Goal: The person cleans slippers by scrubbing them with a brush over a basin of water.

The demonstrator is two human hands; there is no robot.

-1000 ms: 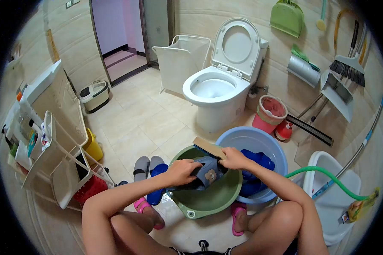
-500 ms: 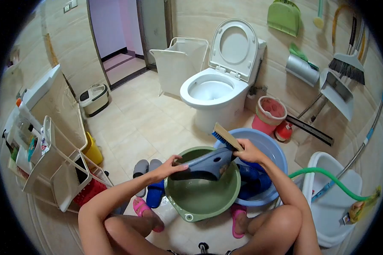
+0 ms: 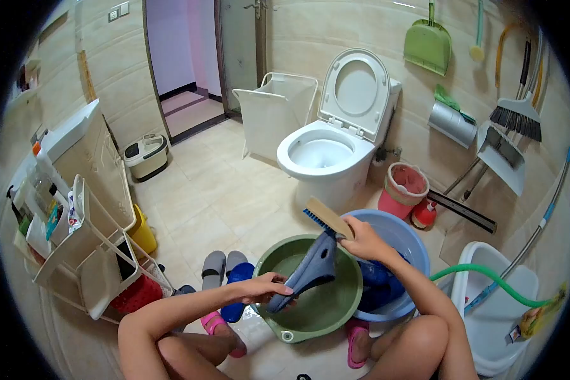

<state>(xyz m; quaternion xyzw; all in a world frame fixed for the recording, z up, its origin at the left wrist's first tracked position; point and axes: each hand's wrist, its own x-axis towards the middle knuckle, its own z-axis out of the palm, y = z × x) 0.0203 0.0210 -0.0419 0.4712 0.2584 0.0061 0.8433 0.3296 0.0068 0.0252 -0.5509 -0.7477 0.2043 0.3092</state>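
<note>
Over the green basin (image 3: 285, 335), a grey-blue slipper (image 3: 311, 271) is held tilted on its side, its upper end towards the right. My left hand (image 3: 269, 289) grips its lower end. In my right hand (image 3: 363, 238) is a wooden brush (image 3: 328, 217) with blue bristles facing down and left; this hand is also at the slipper's upper end. Water lies in the green basin. Beside it, blue slippers (image 3: 377, 278) rest in the light blue basin (image 3: 418, 253).
Grey slippers (image 3: 214, 265) and a blue slipper (image 3: 237, 291) are on the floor at left. Ahead stand a toilet (image 3: 326, 155) and a pink bin (image 3: 404, 190). A white tub (image 3: 481, 253) with a green hose (image 3: 487, 271) is at right, a shelf rack (image 3: 101, 266) at left.
The slipper has turned from roughly level to steeply tilted, its left end lower. My left hand has moved down and right with it. The brush has swung flatter. The camera view has shifted upward.
</note>
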